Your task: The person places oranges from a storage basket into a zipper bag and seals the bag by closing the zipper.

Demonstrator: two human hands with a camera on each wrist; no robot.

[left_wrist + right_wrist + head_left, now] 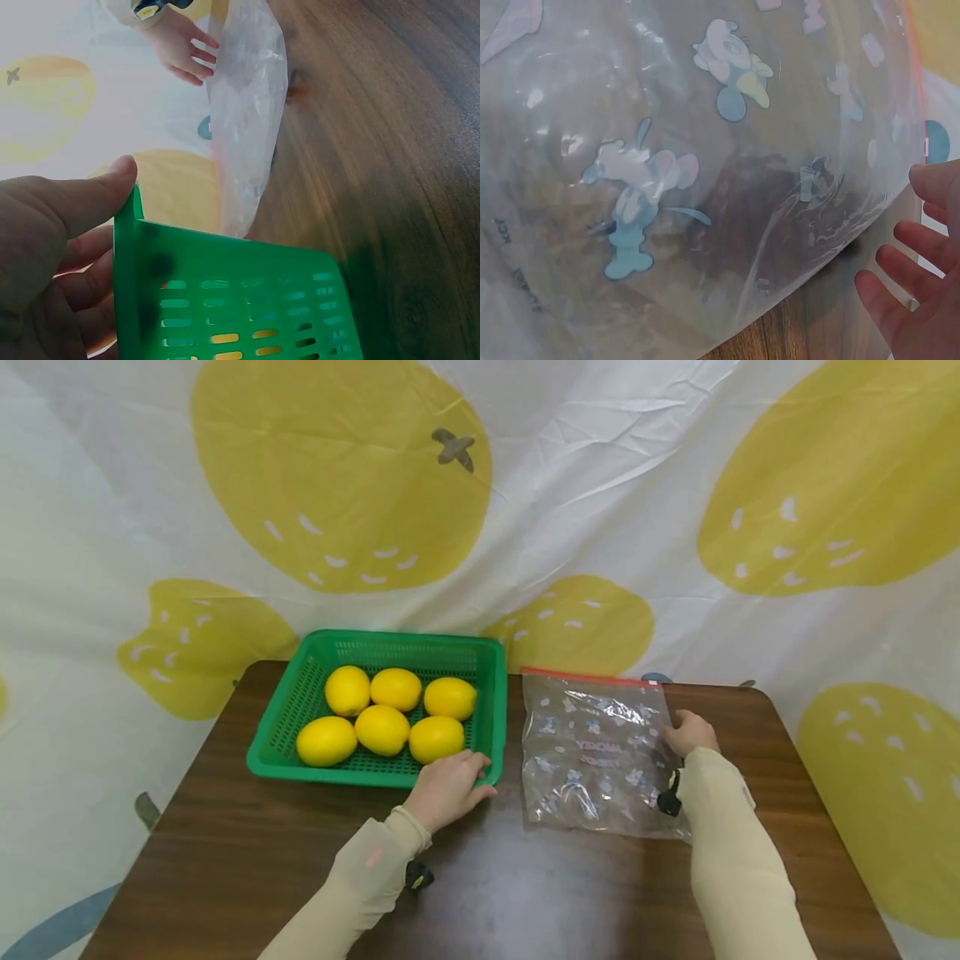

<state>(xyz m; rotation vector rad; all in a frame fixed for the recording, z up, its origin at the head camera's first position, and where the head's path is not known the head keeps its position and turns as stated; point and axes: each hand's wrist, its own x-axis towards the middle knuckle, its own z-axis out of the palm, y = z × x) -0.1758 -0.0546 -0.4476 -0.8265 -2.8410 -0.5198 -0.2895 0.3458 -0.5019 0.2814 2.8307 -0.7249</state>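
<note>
Several yellow lemons (382,730) lie in two rows in a green plastic basket (258,752) with slotted walls. My left hand (448,789) grips the basket's front right corner. In the left wrist view the thumb (112,187) is over the rim and the other fingers are curled beneath it. To the basket's right, a clear zip bag (600,760) with printed cartoon figures and a red zip strip along its far edge lies flat. My right hand (692,733) is at the bag's right edge; in the right wrist view its fingers (907,262) are spread and loosely bent beside the plastic.
Both things lie on a dark brown wooden table (495,893) with rounded far corners. A white cloth (570,468) printed with large yellow fruit hangs close behind the table and along its sides. A narrow strip of wood separates basket and bag.
</note>
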